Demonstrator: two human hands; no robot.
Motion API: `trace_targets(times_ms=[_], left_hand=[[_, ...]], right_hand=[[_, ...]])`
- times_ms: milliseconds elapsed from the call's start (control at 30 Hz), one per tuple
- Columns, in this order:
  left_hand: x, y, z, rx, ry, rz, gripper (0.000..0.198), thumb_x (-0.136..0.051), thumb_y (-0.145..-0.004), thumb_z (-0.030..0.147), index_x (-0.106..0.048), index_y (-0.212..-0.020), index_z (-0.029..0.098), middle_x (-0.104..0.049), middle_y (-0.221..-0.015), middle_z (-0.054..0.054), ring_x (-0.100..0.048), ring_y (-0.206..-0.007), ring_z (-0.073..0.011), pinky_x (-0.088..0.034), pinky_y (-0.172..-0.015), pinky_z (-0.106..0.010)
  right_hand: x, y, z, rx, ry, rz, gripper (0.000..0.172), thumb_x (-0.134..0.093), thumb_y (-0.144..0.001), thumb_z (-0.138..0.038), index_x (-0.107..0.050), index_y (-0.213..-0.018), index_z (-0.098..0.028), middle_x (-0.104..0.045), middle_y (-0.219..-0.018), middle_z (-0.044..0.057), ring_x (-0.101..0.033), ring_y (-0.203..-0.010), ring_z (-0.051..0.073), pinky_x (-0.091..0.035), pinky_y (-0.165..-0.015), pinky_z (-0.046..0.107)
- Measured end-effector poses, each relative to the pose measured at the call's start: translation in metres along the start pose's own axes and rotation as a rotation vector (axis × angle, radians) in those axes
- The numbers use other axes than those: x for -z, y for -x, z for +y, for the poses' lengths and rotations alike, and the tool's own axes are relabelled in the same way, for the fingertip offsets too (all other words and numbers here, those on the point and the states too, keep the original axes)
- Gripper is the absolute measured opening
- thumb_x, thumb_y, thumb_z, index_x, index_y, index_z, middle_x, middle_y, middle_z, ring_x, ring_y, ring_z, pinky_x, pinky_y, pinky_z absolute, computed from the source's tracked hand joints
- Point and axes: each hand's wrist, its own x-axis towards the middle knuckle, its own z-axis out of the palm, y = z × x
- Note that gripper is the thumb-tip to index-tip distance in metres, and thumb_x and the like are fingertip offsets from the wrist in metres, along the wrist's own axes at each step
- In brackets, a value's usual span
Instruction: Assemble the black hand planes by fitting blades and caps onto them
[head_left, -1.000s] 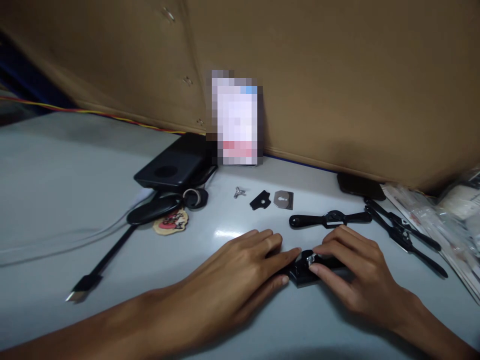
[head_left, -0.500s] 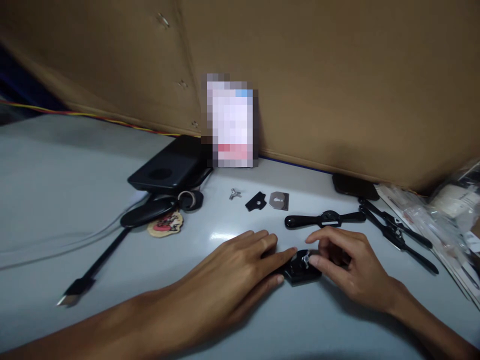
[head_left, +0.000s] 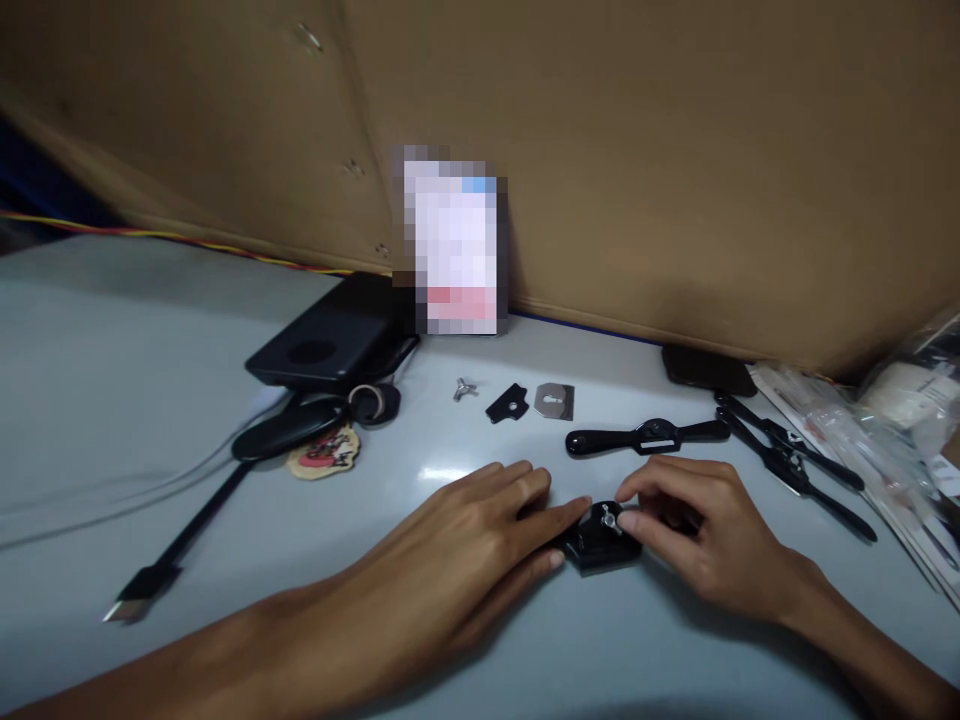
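A black spokeshave (head_left: 596, 545) lies on the pale table under both my hands. My left hand (head_left: 480, 540) rests on its left end, fingers laid flat along the handle. With thumb and forefinger, my right hand (head_left: 694, 525) pinches a small silver wing nut (head_left: 609, 518) on top of the tool's middle. Just behind, a second black spokeshave (head_left: 645, 437) lies bare. Further back sit a loose wing nut (head_left: 464, 389), a black cap plate (head_left: 508, 404) and a silver blade (head_left: 556, 401).
More black spokeshaves (head_left: 791, 462) lie at the right beside plastic bags (head_left: 892, 430). At the left are a black power bank (head_left: 330, 335), keys with a fob (head_left: 300, 425) and a cable (head_left: 172, 555). A cardboard wall (head_left: 600, 150) stands behind.
My right hand has lifted from lying along the tool and curled into a pinch on the wing nut. My left hand has stayed put.
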Motion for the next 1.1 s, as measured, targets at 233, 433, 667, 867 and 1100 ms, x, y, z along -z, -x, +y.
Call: trace_targets(times_ms=[233, 433, 667, 867, 1100], left_hand=[[-0.005, 0.004, -0.005, -0.021, -0.047, 0.019, 0.038, -0.045, -0.108, 0.025, -0.056, -0.144, 0.027, -0.062, -0.093, -0.003, -0.057, -0.078, -0.0188, -0.043, -0.068, -0.03], [-0.009, 0.007, -0.006, 0.011, -0.046, 0.038, 0.034, -0.044, -0.108, 0.028, -0.061, -0.138, 0.027, -0.064, -0.096, -0.004, -0.058, -0.08, -0.019, -0.045, -0.071, -0.031], [-0.007, 0.006, -0.004, 0.009, -0.054, 0.049, 0.035, -0.045, -0.108, 0.028, -0.059, -0.141, 0.026, -0.065, -0.099, -0.005, -0.06, -0.083, -0.0196, -0.046, -0.072, -0.031], [-0.003, 0.002, -0.003, -0.008, -0.035, 0.01, 0.039, -0.045, -0.107, 0.025, -0.055, -0.145, 0.027, -0.06, -0.09, -0.003, -0.055, -0.075, -0.0183, -0.042, -0.067, -0.03], [-0.002, 0.001, 0.0, -0.002, -0.026, 0.014, 0.032, -0.045, -0.106, 0.024, -0.062, -0.134, 0.025, -0.06, -0.089, -0.003, -0.053, -0.075, -0.0187, -0.042, -0.067, -0.03]], right_hand=[[0.008, 0.002, -0.001, 0.049, -0.007, -0.217, 0.031, -0.059, -0.098, -0.013, -0.071, -0.125, -0.022, -0.069, -0.087, 0.001, -0.061, -0.074, 0.013, -0.044, -0.072, 0.025], [-0.001, 0.002, 0.007, 0.115, 0.097, -0.127, 0.011, -0.061, -0.1, -0.02, -0.071, -0.099, -0.016, -0.068, -0.083, 0.003, -0.057, -0.07, 0.014, -0.039, -0.066, 0.026], [-0.011, 0.003, 0.003, 0.204, 0.027, 0.023, 0.04, -0.054, -0.105, -0.026, -0.061, -0.067, -0.016, -0.052, -0.059, -0.002, -0.042, -0.054, 0.01, -0.03, -0.053, 0.026], [-0.005, -0.001, 0.007, 0.231, 0.009, 0.068, 0.026, -0.052, -0.106, -0.024, -0.075, -0.103, -0.014, -0.064, -0.068, 0.0, -0.052, -0.057, 0.011, -0.037, -0.055, 0.024], [-0.004, 0.0, 0.004, 0.255, 0.033, 0.103, 0.038, -0.046, -0.109, -0.029, -0.074, -0.088, -0.013, -0.056, -0.062, -0.001, -0.046, -0.053, 0.01, -0.034, -0.05, 0.025]])
